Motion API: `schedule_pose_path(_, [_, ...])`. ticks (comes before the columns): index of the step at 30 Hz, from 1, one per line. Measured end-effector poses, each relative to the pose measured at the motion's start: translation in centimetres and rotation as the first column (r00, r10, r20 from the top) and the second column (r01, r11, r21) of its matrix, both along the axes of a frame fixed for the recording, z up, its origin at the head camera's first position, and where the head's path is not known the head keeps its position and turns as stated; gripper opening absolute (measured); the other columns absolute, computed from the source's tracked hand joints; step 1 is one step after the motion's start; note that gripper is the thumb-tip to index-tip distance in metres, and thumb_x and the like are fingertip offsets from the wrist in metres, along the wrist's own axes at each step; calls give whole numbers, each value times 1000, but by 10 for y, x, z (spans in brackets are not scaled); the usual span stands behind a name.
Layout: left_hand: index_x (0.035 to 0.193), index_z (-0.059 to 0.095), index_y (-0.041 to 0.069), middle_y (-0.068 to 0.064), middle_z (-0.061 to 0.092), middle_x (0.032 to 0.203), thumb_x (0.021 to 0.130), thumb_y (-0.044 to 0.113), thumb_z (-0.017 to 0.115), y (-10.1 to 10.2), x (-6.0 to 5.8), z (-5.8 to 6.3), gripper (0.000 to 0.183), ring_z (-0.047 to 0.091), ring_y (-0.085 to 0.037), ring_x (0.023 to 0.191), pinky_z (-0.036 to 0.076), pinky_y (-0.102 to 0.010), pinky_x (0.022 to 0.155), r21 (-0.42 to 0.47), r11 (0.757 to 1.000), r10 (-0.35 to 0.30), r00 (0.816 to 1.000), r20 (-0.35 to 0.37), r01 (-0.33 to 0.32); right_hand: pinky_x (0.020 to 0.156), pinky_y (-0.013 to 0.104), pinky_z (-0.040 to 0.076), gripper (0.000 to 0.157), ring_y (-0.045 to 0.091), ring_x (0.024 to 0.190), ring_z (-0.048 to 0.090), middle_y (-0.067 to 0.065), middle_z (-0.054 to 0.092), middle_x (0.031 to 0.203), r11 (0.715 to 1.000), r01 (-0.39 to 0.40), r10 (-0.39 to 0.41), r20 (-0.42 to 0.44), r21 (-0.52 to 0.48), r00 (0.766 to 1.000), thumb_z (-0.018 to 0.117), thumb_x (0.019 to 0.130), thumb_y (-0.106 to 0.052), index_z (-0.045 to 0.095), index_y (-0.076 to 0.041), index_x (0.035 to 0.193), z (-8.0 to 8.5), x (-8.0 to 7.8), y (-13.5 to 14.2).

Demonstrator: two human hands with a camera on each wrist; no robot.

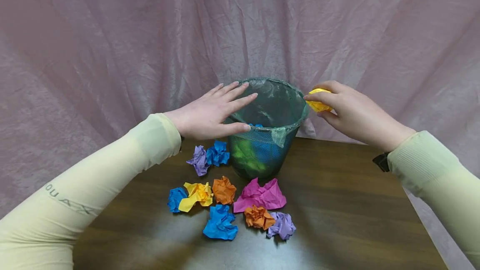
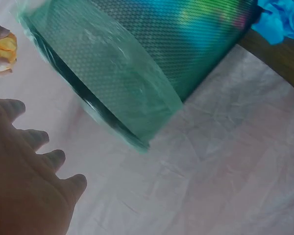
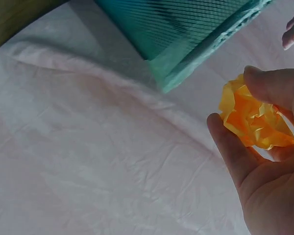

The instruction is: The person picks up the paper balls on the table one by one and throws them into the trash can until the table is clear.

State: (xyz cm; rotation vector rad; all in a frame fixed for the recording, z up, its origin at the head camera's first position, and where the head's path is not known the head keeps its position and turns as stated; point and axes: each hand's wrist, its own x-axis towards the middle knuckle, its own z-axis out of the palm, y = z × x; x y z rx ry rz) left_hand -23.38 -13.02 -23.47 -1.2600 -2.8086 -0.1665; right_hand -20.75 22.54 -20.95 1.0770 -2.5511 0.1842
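In the head view my right hand grips a crumpled yellow paper ball just to the right of the bin's rim. The right wrist view shows that yellow ball between thumb and fingertips. My left hand has its fingers spread and straight, palm down, and overlaps the bin's left rim in the head view. Nothing is in the left hand. Between the hands stands a mesh wastebasket with a translucent green bag liner folded over its rim. Blue and yellow-green paper shows through the mesh.
Several crumpled papers lie before the bin on the brown table, among them a pink paper, an orange ball and a blue one. Left of the bin sit a purple ball and a blue ball. A pink curtain hangs behind.
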Motion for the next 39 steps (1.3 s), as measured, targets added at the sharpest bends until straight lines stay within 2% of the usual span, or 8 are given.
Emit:
schedule_pose_path(9, [165,10,33,1,-3,171,100,70,38,-20,-12,-2,81,-6,-24,157,-2,-50,124,48,996,73,997,25,-74,92,49,56,51,33,115,61,16,53,139,998,58,-62,134,35,989,77,90,1,65,-13,137,4,-15,-38])
schedule_pose_path(18, [166,10,31,1,-3,171,101,69,39,-37,-19,-10,81,-7,-23,157,-2,-50,124,68,989,125,990,62,-129,96,45,54,48,29,115,60,12,50,141,998,49,-53,234,25,971,75,95,-9,62,-16,141,-1,-28,-67])
schedule_pose_path(30, [166,12,28,-3,-2,172,102,68,38,-46,-20,-16,80,-5,-26,157,1,-54,124,73,986,145,988,56,-149,105,46,48,57,38,131,53,20,34,158,995,4,-31,273,97,961,78,92,-10,60,-17,145,-12,-40,-97])
schedule_pose_path(33, [166,11,29,-3,-2,172,102,68,37,-46,-19,-18,80,-5,-26,157,1,-53,124,69,986,150,987,60,-154,107,48,47,63,39,137,47,18,26,163,994,12,-46,302,113,952,79,92,-13,55,-21,150,-13,-42,-100])
schedule_pose_path(39, [166,10,28,-4,-2,172,101,68,37,-48,-18,-23,81,-4,-27,157,2,-54,124,67,983,163,984,76,-169,108,51,45,80,41,149,30,11,9,171,991,41,-82,342,125,936,77,94,-17,35,-26,161,-14,-42,-98])
